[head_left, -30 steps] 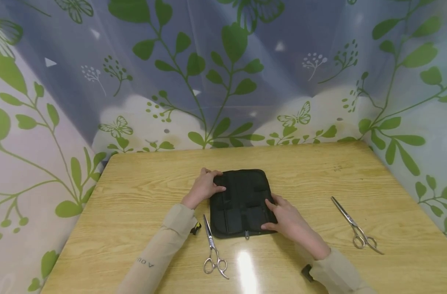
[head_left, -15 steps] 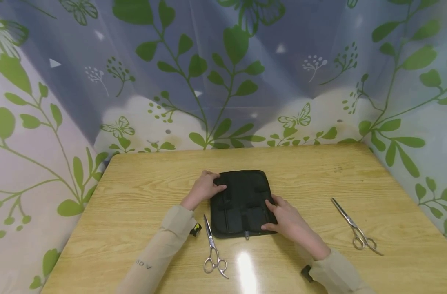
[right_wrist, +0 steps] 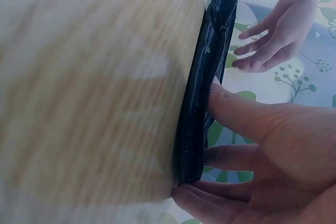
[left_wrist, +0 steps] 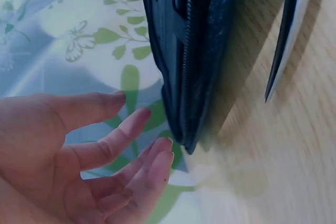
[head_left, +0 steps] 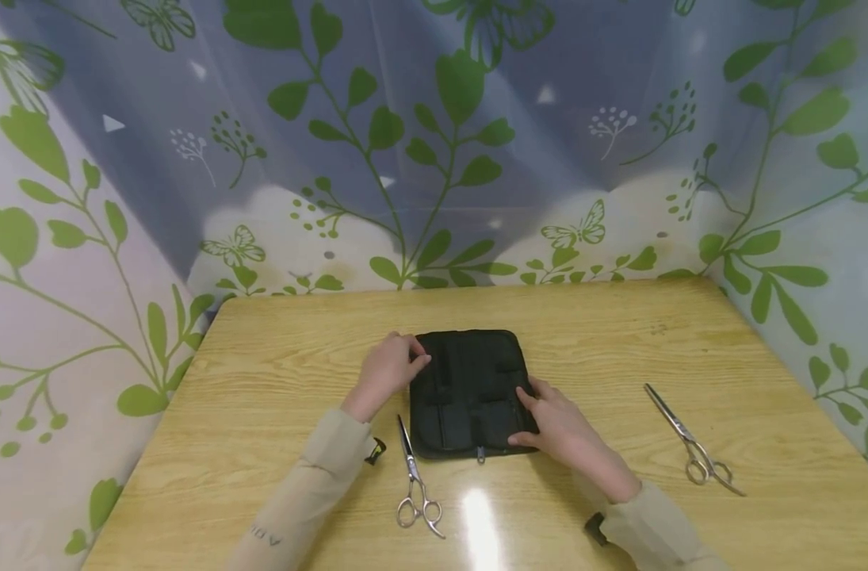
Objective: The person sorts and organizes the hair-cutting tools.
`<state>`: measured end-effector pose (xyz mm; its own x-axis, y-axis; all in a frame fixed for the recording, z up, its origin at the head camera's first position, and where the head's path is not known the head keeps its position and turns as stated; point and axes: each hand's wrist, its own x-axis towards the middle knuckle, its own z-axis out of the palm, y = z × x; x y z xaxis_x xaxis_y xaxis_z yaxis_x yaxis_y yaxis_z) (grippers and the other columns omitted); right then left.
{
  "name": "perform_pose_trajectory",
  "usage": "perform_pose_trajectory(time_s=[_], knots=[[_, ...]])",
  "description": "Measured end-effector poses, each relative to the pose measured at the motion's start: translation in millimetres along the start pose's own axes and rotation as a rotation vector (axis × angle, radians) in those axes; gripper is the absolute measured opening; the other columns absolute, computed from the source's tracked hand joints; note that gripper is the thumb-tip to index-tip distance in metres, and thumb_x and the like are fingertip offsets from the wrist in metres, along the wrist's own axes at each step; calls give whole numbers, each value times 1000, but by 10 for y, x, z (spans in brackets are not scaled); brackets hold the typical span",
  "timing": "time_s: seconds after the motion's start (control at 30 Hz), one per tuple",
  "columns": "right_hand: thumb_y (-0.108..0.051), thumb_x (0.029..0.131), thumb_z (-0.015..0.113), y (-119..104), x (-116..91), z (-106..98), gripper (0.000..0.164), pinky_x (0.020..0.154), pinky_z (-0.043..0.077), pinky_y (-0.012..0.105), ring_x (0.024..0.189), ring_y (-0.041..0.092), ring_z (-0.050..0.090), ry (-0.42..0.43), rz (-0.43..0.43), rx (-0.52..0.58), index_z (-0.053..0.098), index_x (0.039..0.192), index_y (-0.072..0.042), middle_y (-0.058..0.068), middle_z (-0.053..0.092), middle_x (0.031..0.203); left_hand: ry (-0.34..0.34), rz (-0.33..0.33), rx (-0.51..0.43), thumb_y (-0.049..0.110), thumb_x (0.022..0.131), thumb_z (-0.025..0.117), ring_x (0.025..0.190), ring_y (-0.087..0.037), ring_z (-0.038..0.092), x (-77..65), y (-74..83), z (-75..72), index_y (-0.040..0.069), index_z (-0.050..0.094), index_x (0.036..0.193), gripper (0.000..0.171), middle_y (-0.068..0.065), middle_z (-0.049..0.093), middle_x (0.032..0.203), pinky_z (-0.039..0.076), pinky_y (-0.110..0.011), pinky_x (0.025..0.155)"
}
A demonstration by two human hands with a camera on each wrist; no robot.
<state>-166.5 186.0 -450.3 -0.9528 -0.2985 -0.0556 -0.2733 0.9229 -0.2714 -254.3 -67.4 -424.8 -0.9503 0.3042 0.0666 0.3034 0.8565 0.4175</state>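
A black zip case (head_left: 469, 357) lies spread on the table, its pockets and elastic loops facing up and a zip pull at the near edge. Over its far left corner hovers my left hand (head_left: 385, 374); in the left wrist view its loosely bent fingers hold nothing, with the tips close beside the case's edge. My right hand (head_left: 558, 424) holds the near right corner, thumb (right_wrist: 231, 100) on the zipped edge and the other fingers along the side. One pair of scissors (head_left: 414, 476) lies just left of the case, handles toward me.
Farther right on the wooden table (head_left: 583, 333) rests a second pair of scissors (head_left: 686, 440), blades pointing away and left. A leaf-patterned curtain (head_left: 434, 159) closes off the back and both sides.
My left hand has drawn slightly back from the case's far left edge, its thumb and fingers coming off the surface. The right hand, the case and both scissors keep their places.
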Motion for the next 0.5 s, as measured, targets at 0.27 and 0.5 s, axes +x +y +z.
perform_pose_trajectory(time_s=[0.27, 0.5], knots=[[-38, 77, 70, -17, 4, 13, 77, 100, 39, 57, 123, 45, 37, -3, -15, -18, 43, 134, 6, 33, 33, 142, 56, 82, 84, 29, 85, 65, 47, -8, 43, -386, 44, -110, 12, 61, 71, 22, 3, 57, 60, 37, -23, 42], [-38, 77, 70, -7, 13, 18, 77, 100, 38, 57, 123, 45, 37, -7, -16, -21, 43, 134, 7, 33, 33, 142, 9, 71, 221, 36, 83, 65, 41, -9, 38, -747, 126, -102, 15, 51, 61, 33, 6, 45, 49, 29, -22, 34]])
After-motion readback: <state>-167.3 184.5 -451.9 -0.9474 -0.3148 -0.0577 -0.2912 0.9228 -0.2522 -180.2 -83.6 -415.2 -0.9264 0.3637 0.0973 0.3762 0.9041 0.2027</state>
